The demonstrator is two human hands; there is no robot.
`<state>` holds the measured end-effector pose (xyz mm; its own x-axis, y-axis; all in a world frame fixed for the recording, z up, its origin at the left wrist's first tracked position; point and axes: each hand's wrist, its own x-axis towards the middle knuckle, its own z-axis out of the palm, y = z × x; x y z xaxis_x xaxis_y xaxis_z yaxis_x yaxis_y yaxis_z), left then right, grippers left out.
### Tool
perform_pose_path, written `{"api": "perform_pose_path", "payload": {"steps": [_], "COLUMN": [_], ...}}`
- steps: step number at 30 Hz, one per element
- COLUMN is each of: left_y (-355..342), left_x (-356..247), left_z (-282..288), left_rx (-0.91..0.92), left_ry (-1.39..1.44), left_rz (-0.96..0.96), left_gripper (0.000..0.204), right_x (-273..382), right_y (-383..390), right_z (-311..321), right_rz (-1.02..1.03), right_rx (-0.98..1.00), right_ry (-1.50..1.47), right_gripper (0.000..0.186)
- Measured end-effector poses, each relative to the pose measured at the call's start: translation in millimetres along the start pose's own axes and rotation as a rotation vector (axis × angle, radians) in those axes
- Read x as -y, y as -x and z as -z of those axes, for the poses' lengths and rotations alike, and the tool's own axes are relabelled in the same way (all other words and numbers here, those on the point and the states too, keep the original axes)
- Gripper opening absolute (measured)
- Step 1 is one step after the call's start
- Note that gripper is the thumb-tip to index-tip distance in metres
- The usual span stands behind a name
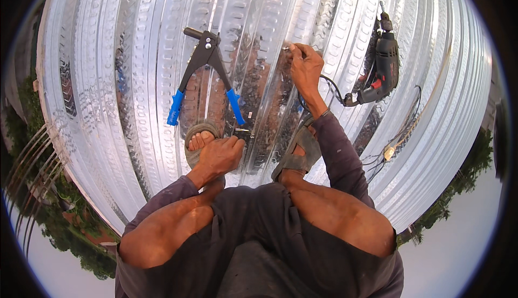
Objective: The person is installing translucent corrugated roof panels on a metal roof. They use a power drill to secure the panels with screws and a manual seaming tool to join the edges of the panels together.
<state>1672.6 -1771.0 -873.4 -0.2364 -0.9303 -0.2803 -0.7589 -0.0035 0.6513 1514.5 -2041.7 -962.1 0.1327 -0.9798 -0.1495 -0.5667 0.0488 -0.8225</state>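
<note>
Shorts (253, 211) nearest; L hand (220, 155) curled, can't tell if holding smth; R hand (306, 67) pinches blurred bit (286, 46).

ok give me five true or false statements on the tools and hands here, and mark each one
1. The drill lies to the right of the hand riveter. True.
2. The riveter's handle ends are red. False: its grips are blue.
3. The right hand reaches farther forward than the left hand. True.
4. The left hand is holding the drill. False: the drill lies on the ribbed metal sheeting, and neither hand grips it.
5. The person is wearing sandals. True.
</note>
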Motion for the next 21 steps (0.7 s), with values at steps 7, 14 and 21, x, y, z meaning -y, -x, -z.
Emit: {"api": "perform_pose_path", "payload": {"steps": [7,14,21], "left_y": [0,1,3], "left_x": [1,4,7], "left_z": [1,-5,-5], "left_rx": [0.023,0.024,0.026], "left_ry": [0.025,0.032,0.064], "left_rz": [0.025,0.003,-0.043], "left_gripper": [0.008,0.009,0.012], "right_x": [9,6,1], "right_y": [6,6,10], "right_z": [-1,0,-6], "right_rz": [-0.051,0.032,0.46], "right_rx": [-0.014,0.014,0.04], "right_ry": [0.044,0.114,0.416], "right_gripper": [0.017,0.012,0.022]}}
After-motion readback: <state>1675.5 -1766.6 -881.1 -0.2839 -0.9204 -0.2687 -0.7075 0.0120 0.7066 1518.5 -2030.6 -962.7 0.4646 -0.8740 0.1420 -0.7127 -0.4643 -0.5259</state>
